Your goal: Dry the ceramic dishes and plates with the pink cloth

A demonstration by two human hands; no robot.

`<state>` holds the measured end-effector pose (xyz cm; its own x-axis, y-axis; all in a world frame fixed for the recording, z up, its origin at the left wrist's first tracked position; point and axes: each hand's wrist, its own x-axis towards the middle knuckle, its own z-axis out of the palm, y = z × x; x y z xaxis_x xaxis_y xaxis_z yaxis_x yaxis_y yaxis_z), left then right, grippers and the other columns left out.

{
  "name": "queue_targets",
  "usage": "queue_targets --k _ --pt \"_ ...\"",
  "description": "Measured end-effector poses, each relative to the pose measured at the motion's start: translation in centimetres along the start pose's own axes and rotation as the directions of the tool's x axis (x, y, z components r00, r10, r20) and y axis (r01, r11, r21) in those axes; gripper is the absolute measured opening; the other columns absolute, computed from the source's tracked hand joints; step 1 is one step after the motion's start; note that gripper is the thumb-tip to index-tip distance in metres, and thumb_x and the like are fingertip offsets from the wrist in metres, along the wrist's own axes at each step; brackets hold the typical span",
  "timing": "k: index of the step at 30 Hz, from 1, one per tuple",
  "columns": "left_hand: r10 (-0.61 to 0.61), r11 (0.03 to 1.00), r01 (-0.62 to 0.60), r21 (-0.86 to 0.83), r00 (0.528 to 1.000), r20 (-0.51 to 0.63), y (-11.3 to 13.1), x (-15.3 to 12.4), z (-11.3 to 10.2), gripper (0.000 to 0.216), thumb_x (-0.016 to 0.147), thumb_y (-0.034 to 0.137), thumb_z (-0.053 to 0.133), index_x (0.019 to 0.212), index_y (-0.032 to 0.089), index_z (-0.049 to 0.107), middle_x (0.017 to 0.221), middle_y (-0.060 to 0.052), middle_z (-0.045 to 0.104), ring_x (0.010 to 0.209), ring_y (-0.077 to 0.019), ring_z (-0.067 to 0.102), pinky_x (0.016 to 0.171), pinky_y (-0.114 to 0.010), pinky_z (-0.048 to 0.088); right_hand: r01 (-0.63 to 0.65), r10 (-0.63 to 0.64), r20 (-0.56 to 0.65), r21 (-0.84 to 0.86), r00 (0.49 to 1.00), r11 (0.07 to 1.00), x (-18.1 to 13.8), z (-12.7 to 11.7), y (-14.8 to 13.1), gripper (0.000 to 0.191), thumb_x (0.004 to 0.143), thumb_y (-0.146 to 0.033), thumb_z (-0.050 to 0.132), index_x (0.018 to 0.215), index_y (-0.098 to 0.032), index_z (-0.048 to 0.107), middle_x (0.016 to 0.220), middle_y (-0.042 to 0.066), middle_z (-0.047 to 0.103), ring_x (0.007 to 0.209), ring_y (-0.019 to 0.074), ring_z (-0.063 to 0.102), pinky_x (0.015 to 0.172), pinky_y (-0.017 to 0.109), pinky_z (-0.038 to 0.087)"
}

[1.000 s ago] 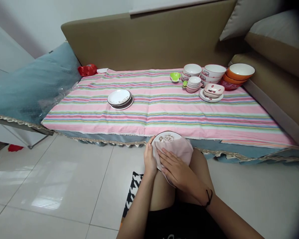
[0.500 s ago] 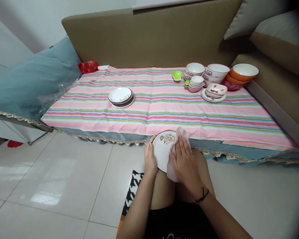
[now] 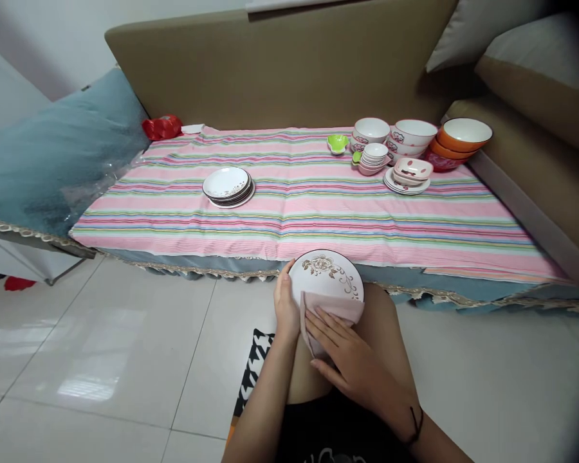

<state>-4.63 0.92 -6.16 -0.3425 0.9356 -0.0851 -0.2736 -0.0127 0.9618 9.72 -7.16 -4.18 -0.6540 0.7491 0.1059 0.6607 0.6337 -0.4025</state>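
A round white plate (image 3: 313, 276) with a brown flower pattern and a dark rim is held over my lap. My left hand (image 3: 287, 305) grips its left edge, fingers partly hidden behind it. Over the lower part of the plate lies a pale pink cloth (image 3: 347, 308). My right hand (image 3: 340, 344) holds this cloth against the plate's face, its fingers stretched over the fabric and the thumb lower down. The plate's bottom edge is hidden by cloth and hand.
A stack of similar plates (image 3: 228, 183) rests on the striped sheet (image 3: 289, 218) covering the sofa seat. Farther right stand white bowls (image 3: 371, 128), orange bowls (image 3: 464, 136), small dishes (image 3: 375, 153), a pink dish (image 3: 413, 169) and a green dish (image 3: 338, 143). A red bundle (image 3: 162, 127) lies far left.
My right hand and the cloth have moved from the plate's right side down and left to its lower part. More of the flower pattern shows. My left hand still holds the left edge.
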Motion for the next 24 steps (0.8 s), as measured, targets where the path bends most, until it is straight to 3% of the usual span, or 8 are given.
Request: queue_targets --k 7,10,15,17,21,24 --pt "-0.012 0.999 0.013 -0.040 0.999 0.043 -0.4 -0.1 0.2 0.043 0.093 0.047 0.045 0.123 0.021 0.061 0.131 -0.008 0.060 0.121 -0.0245 0.055 0.106 -0.039 0.039 -0.258 0.220 -0.215 -0.166 0.952 0.952 -2.5 2.0 2.1 0.077 0.096 -0.032 0.043 0.154 -0.016 -0.005 0.153 0.013 0.034 0.138 0.0275 0.039 0.108 0.050 0.041" --pt "0.025 1.000 -0.026 0.016 1.000 0.019 -0.2 -0.2 0.3 0.041 0.093 0.045 0.044 0.119 0.020 0.063 0.129 -0.008 0.061 0.123 -0.0240 0.053 0.108 -0.039 0.036 -0.214 0.194 -0.147 -0.130 0.970 0.968 -2.0 1.6 0.9 0.076 0.095 -0.033 0.045 0.154 -0.017 0.000 0.154 0.010 0.031 0.141 0.0273 0.033 0.108 0.048 0.042" --pt "0.023 1.000 -0.023 0.005 1.000 0.004 0.0 -0.2 0.1 0.038 0.093 0.042 0.044 0.117 0.019 0.064 0.129 -0.007 0.061 0.124 -0.0234 0.052 0.109 -0.038 0.035 -0.028 0.029 0.027 -0.013 0.999 1.000 -0.2 -0.2 0.0 0.067 0.095 -0.033 0.044 0.154 -0.021 0.014 0.157 0.005 0.026 0.144 0.0229 0.026 0.112 0.043 0.039" --pt "0.012 0.999 -0.011 -0.043 1.000 0.010 -0.3 -0.1 0.0 0.039 0.092 0.044 0.045 0.118 0.019 0.062 0.128 -0.008 0.062 0.122 -0.0238 0.054 0.108 -0.040 0.036 -0.040 0.039 -0.011 -0.032 0.999 0.999 -0.4 0.1 0.9 0.065 0.096 -0.030 0.042 0.154 -0.022 0.012 0.156 0.004 0.029 0.143 0.0215 0.029 0.112 0.043 0.038" --pt "-0.012 0.997 0.013 -0.072 1.000 0.024 -0.8 -0.1 0.0 0.042 0.092 0.048 0.045 0.121 0.021 0.061 0.128 -0.008 0.061 0.120 -0.0253 0.055 0.105 -0.041 0.039 -0.233 0.203 -0.205 -0.133 0.958 0.963 -2.2 1.7 2.7 0.070 0.097 -0.030 0.040 0.154 -0.019 0.001 0.154 0.010 0.033 0.141 0.0262 0.034 0.111 0.050 0.037" --pt "-0.001 1.000 0.002 -0.030 0.999 0.034 -0.7 -0.3 0.3 0.043 0.093 0.049 0.044 0.120 0.021 0.062 0.128 -0.008 0.061 0.121 -0.0255 0.054 0.106 -0.041 0.039 -0.263 0.230 -0.208 -0.145 0.951 0.954 -2.2 2.1 1.9 0.075 0.095 -0.034 0.044 0.154 -0.016 0.000 0.154 0.013 0.032 0.141 0.0294 0.032 0.109 0.051 0.040"
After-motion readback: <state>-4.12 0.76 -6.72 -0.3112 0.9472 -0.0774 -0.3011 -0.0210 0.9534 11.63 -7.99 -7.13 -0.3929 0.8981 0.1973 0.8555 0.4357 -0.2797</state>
